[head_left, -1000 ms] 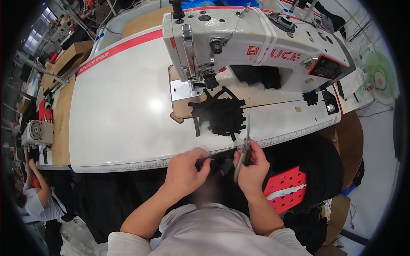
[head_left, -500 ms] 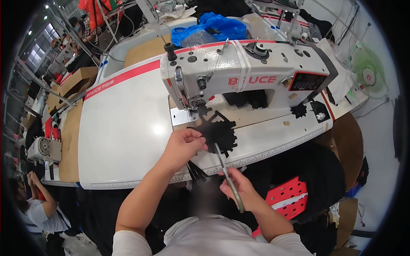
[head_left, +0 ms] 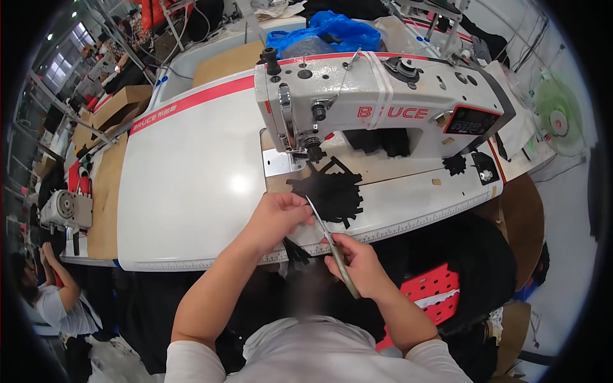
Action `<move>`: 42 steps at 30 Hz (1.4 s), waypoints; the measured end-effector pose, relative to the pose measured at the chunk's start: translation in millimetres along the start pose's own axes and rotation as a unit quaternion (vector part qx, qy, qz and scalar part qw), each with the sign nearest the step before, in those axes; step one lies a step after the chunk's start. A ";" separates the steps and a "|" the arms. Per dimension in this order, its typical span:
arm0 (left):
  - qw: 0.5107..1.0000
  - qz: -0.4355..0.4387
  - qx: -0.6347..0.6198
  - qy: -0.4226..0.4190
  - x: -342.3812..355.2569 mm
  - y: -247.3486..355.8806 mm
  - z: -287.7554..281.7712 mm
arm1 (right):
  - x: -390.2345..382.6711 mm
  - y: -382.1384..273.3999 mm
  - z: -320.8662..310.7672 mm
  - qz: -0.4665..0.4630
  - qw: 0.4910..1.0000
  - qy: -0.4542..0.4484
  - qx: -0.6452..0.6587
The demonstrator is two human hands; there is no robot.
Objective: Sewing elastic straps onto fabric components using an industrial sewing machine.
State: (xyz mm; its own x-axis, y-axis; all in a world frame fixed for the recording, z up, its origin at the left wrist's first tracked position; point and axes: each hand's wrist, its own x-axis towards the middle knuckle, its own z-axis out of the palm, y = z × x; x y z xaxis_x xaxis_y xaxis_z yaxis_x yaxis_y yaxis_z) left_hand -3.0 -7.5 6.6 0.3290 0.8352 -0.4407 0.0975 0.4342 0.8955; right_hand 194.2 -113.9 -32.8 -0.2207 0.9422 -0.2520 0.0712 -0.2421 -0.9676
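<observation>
Scissors (head_left: 321,223) gripped in the right hand (head_left: 359,265) had just edged closer to the left hand (head_left: 281,217), pinched on black strips (head_left: 295,252) dangling below it, black pile (head_left: 337,196) right beyond, so blades looked lined up for trimming.

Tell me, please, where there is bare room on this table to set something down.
The broadest bare patch is the white tabletop between the red stripe and ruler, left of the sewing machine and left hand. A smaller one lies between the black pile and small tan piece. It is crowded around the pile, with scissors close.
</observation>
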 end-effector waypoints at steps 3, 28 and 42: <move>1.000 0.004 -0.003 -0.001 2.0 -1.4 -1.4 | 0.4 -1.6 2.0 -0.018 1.000 0.021 -0.012; 0.993 -0.023 -0.027 -0.117 -34.8 -37.1 15.8 | -1.8 -4.2 8.2 -0.104 0.981 0.111 0.117; 0.984 0.115 0.130 -0.030 -55.1 -57.9 19.8 | -6.0 34.1 2.6 -0.108 0.925 0.361 -0.050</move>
State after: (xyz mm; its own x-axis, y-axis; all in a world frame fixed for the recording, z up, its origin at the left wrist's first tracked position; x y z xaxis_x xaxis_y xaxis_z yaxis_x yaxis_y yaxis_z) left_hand -8.2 -85.3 -19.7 0.4236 0.8767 -0.2280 0.2489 0.1294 0.9599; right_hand 195.4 -128.4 -64.3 0.4648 0.8836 0.0563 0.1981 -0.0418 -0.9793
